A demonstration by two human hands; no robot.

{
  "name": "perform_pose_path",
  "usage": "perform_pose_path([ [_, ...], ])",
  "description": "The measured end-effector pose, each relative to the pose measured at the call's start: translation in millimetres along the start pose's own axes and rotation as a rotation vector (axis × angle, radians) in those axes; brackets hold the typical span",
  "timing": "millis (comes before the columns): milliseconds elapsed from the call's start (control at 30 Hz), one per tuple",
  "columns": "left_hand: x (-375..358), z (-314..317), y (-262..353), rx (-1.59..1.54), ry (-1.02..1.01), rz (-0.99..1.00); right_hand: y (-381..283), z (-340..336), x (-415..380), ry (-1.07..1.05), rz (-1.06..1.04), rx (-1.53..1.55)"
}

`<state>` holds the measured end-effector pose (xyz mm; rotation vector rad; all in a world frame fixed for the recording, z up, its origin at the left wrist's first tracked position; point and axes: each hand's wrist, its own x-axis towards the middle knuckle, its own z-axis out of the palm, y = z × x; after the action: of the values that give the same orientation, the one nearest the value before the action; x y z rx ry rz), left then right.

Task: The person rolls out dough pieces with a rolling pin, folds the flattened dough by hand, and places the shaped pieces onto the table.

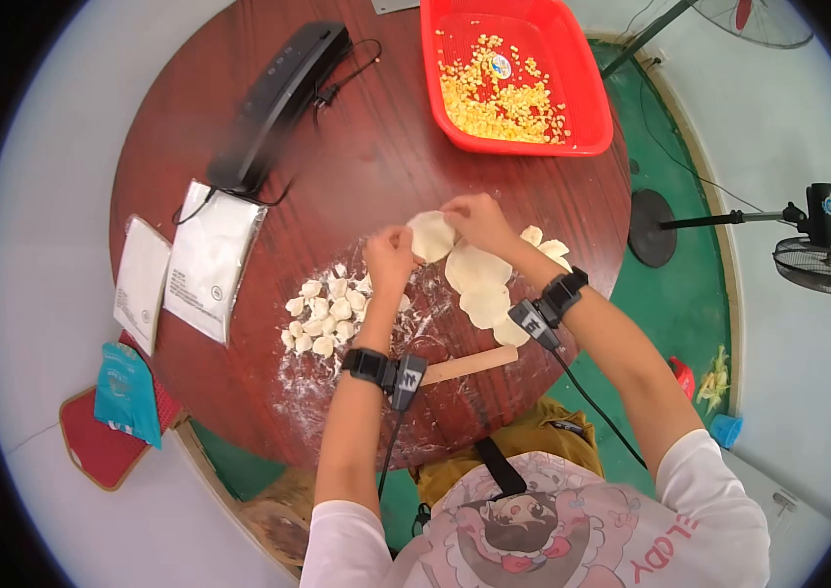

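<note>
Between my two hands is a thin round dough sheet (432, 236), pinched at its edges. My left hand (392, 257) has its fingers closed on the sheet's left edge, and my right hand (477, 223) grips the right edge. Just below my right hand lie overlapping dough rounds (479, 284) in a column. Small white dough pieces (325, 314) are gathered on the floured table to the left of my left hand. A wooden rolling stick (469, 366) lies nearer my body, partly behind my left wrist device.
On the round brown table (366, 147) stand a red basin (587, 118) with yellow kernels, a black elongated device (278, 98) with a cable, and two white packets (211, 265) at the left. More dough pieces (551, 247) lie right. A fan (822, 257) stands beyond the table.
</note>
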<state>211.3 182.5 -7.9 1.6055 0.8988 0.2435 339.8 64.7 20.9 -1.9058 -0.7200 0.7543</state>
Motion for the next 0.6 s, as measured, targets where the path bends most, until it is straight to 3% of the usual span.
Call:
perform_pose_path([
  [33,8,0,-1,-0.008,-0.004,-0.016,2,-2,4,-0.008,0.015,-0.007],
  [100,18,-4,-2,0.319,0.092,0.089,3,-6,7,0.207,-0.05,-0.394],
  [133,17,-6,0,0.45,0.166,0.095,-3,-11,2,0.099,0.093,-0.429],
  [167,15,-10,3,0.451,0.162,0.089,-1,-11,-6,0.095,0.101,-0.429],
  [233,1,-19,8,0.536,0.329,0.304,2,-9,-30,0.034,0.109,-0.681],
  [300,-16,-23,7,0.462,0.284,0.268,1,-6,-49,0.015,0.08,-0.709],
  [367,-42,-24,13,0.381,0.079,0.216,6,-4,-59,-0.004,0.044,-0.732],
  [433,-72,-22,21,0.336,-0.038,0.031,16,-2,-64,0.12,-0.04,-0.638],
  [600,-135,-11,-3,0.382,-0.072,0.159,29,-10,-51,0.087,0.057,-0.46],
])
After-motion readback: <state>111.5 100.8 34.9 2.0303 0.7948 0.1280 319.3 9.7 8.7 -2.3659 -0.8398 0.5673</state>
